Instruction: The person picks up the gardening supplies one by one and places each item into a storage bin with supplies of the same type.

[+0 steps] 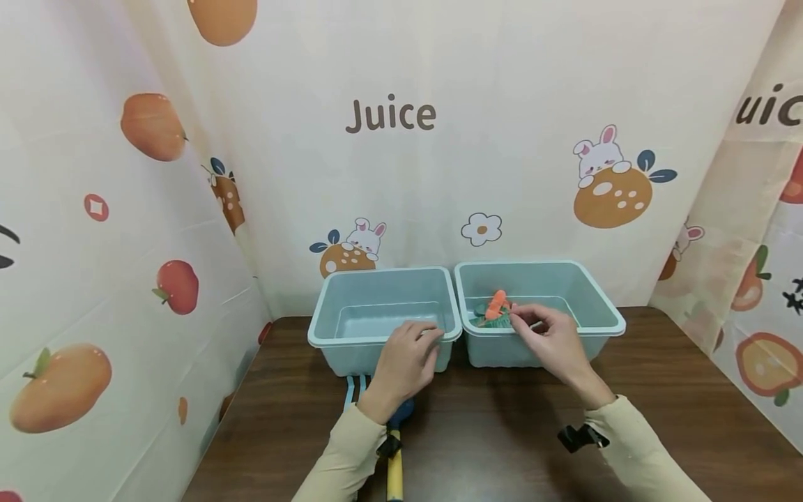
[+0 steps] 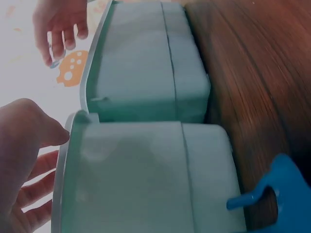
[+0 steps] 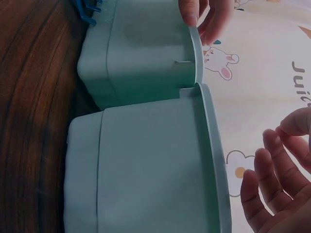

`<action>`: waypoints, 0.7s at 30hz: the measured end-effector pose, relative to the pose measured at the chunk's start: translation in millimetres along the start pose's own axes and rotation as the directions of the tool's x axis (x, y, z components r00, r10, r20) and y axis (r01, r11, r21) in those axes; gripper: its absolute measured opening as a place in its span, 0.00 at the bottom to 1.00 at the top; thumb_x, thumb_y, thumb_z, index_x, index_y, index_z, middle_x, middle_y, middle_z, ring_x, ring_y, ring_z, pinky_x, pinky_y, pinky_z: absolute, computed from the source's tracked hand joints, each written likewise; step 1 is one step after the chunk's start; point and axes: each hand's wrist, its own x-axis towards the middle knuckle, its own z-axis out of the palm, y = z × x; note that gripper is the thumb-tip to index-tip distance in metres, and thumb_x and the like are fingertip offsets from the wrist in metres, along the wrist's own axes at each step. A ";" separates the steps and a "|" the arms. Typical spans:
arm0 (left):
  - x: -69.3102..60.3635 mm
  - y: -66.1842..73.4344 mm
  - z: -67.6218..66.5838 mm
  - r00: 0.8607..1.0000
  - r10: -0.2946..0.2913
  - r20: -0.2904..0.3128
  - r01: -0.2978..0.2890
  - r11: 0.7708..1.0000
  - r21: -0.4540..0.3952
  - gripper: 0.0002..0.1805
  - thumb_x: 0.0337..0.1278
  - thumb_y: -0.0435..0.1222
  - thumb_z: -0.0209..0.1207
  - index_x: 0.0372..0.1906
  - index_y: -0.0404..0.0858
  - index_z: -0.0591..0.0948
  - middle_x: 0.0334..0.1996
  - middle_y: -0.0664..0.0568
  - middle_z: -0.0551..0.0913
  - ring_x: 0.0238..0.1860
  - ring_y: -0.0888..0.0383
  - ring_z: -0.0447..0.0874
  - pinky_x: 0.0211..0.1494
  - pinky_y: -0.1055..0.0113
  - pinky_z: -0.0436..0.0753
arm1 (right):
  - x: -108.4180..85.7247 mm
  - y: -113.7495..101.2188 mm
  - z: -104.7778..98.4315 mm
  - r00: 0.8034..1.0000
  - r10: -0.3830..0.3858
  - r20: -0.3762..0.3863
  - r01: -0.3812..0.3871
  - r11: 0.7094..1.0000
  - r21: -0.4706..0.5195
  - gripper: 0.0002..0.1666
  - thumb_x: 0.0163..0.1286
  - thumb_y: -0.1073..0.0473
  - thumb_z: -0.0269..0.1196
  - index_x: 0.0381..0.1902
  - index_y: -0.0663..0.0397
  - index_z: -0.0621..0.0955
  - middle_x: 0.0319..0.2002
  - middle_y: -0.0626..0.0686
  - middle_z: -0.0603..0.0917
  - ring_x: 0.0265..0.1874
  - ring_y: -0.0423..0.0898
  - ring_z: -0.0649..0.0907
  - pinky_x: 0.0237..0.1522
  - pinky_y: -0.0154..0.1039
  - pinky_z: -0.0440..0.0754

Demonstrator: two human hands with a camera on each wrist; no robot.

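Note:
My left hand (image 1: 406,359) hovers at the front right corner of the left pale teal bin (image 1: 383,277), fingers loosely bent, nothing between them. In the left wrist view its thumb (image 2: 53,131) lies at the rim; whether it touches is hard to tell. Over the front rim of the right bin (image 1: 533,267) is my right hand (image 1: 552,341). Thumb and forefinger come close together, with nothing visible between them in the right wrist view. Just left of those fingertips, an orange toy (image 1: 495,305) lies in the right bin on a dark green leafy piece (image 1: 500,321).
In front of the left bin lie light blue prongs (image 1: 350,392) and a blue-headed tool (image 1: 401,413) with a yellow handle (image 1: 394,474), partly hidden by my left arm. The bins stand side by side on a dark wooden table (image 1: 489,446), against a printed curtain (image 1: 439,174).

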 end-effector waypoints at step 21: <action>-25.1 -42.8 -32.6 0.995 -0.104 -0.006 0.104 0.994 0.015 0.14 0.63 0.36 0.72 0.53 0.42 0.91 0.45 0.51 0.90 0.49 0.52 0.88 0.54 0.56 0.89 | -21.9 -9.0 29.7 0.998 0.032 0.058 -0.036 0.997 0.074 0.06 0.74 0.61 0.69 0.46 0.54 0.90 0.35 0.51 0.91 0.30 0.34 0.83 0.36 0.28 0.83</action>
